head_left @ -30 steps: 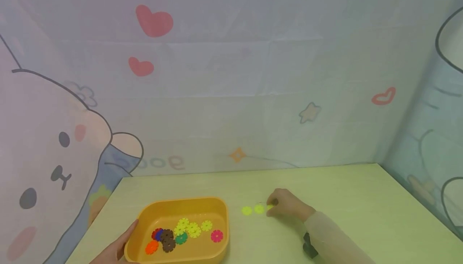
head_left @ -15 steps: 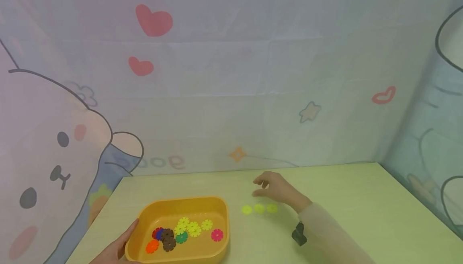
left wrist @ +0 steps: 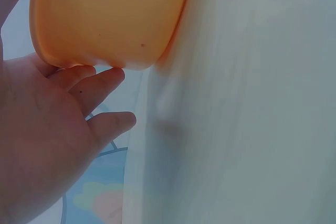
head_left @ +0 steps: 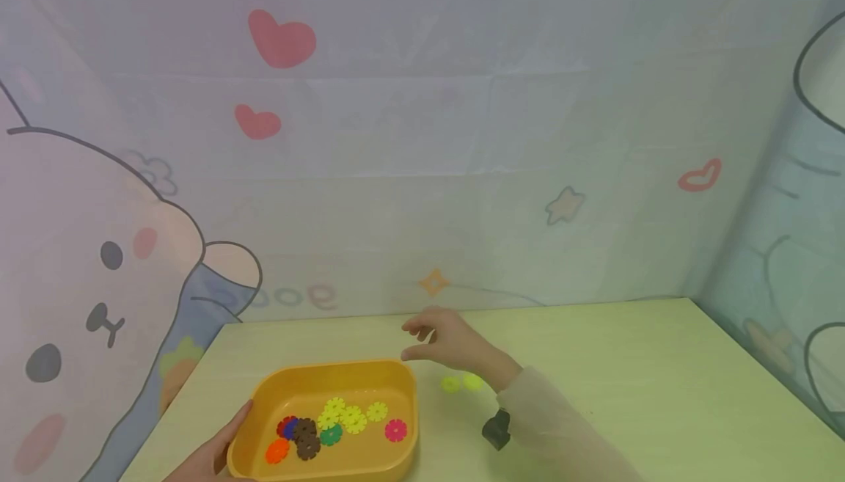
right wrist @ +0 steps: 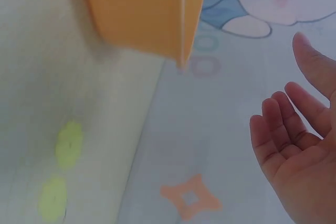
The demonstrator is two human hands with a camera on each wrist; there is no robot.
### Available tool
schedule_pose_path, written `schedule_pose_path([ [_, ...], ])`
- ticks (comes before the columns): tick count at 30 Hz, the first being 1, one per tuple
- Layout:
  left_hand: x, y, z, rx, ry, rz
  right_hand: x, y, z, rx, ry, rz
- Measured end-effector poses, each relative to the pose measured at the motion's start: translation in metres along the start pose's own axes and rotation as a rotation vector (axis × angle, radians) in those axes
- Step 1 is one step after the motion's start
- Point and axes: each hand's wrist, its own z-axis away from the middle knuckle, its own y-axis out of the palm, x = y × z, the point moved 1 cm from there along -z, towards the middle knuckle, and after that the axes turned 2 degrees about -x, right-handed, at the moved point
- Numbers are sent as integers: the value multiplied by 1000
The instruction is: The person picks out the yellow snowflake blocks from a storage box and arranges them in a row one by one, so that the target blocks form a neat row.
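Observation:
My left hand (head_left: 210,458) holds the left side of a yellow-orange plastic tray (head_left: 330,375). In the left wrist view its fingers (left wrist: 100,90) lie against and beside the outer wall. Inside the tray are several notched plastic discs: a yellow cluster (head_left: 343,416), a green one (head_left: 331,434), a pink one (head_left: 396,431), brown ones (head_left: 306,438), an orange one (head_left: 277,451), and red and blue ones. My right hand (head_left: 445,339), empty with loosely bent fingers, hovers by the tray's far right corner. Two yellow discs (head_left: 461,382) lie on the table, also seen in the right wrist view.
The pale table (head_left: 627,379) extends right of the tray. A printed cloth backdrop (head_left: 422,137) rises behind its far edge, and another cloth side (head_left: 792,247) stands at the right. A black strap piece (head_left: 496,429) sits at my right wrist.
My right hand let go of the third yellow disc in the row, rose and moved left toward the tray. Its forearm now covers that disc. The left hand and tray stayed put.

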Motion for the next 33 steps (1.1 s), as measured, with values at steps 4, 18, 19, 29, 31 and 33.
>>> schedule_pose_path([
  [4, -1, 0, 0, -25, -9, -36, 10, 18, -9, 29, 15, -42],
  [18, -1, 2, 1, -31, -23, -29, 19, 84, -20, 148, 120, -149],
  [19, -1, 2, 1, -40, -26, -45, 19, 87, -21, 154, 129, -154],
  [29, -2, 1, 0, -27, -16, -84, 15, 107, -23, 153, 207, -143],
  [31, -1, 1, 0, -16, -11, -53, 15, 109, -23, 155, 226, -139],
  [33, -1, 0, 0, -12, -10, -31, 15, 111, -24, 162, 248, -146],
])
